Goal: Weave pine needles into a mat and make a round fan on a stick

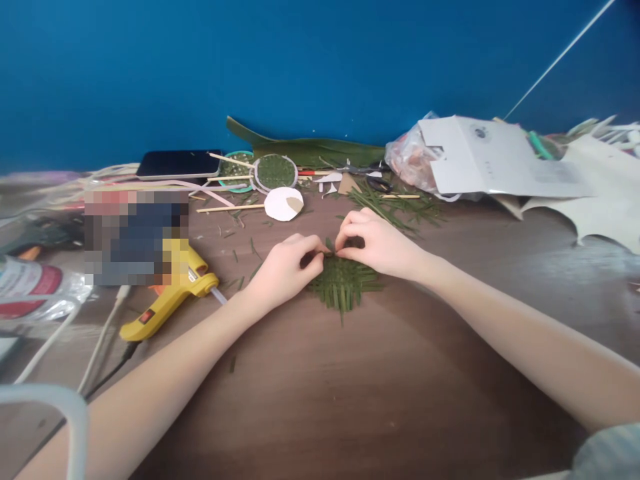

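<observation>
The woven green leaf mat lay flat on the counter, and both hands were on its far edge: left hand and right hand, fingers curled, pinched a strip there, glue gun nearby.

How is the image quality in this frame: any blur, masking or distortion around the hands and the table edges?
Head view: both hands, left hand and right hand, are fairly sharp over the woven green strips; the left edge is smeared, a pixelated block masks part of the yellow glue gun, and soft glare washes the table at right.
</observation>
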Demonstrator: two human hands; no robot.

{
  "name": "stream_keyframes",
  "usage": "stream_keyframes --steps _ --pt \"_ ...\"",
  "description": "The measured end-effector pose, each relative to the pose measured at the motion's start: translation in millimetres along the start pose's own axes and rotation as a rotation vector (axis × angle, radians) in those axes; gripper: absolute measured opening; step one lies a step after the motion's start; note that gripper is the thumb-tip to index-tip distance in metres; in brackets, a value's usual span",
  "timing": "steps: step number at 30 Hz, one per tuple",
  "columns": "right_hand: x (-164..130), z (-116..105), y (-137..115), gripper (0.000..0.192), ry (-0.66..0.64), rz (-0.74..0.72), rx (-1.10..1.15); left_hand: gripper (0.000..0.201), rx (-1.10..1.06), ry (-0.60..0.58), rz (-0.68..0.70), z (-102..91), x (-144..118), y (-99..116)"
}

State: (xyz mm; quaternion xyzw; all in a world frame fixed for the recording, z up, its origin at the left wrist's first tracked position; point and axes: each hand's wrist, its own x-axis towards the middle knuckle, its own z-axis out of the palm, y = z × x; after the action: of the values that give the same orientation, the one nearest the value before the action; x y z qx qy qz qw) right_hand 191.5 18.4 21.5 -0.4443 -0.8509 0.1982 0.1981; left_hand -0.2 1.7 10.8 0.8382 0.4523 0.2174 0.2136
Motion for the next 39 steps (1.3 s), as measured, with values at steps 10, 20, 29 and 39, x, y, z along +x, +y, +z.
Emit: stream_keyframes --steps 10,20,29,39 --pt "7.6 -11.1 -10.6 0.007 -0.142 0.145 0.012 0.015 -0.021 0.005 0.005 -0.6 -0.7 -0.7" --pt "5.8 -12.2 -25.2 0.009 -0.226 0.332 0.075 0.013 -0.041 0.009 0.011 -0.5 -0.6 -1.6" --pt "9.8 -7.5 -17.2 0.006 -0.268 0.358 0.139 0.017 -0.041 0.0 0.0 0.2 -0.7 -2.1" --pt "11.1 -9.0 -20.1 0.005 -0.28 0.369 0.088 0.018 -0.028 -0.013 -0.015 -0.5 -0.9 -1.8"
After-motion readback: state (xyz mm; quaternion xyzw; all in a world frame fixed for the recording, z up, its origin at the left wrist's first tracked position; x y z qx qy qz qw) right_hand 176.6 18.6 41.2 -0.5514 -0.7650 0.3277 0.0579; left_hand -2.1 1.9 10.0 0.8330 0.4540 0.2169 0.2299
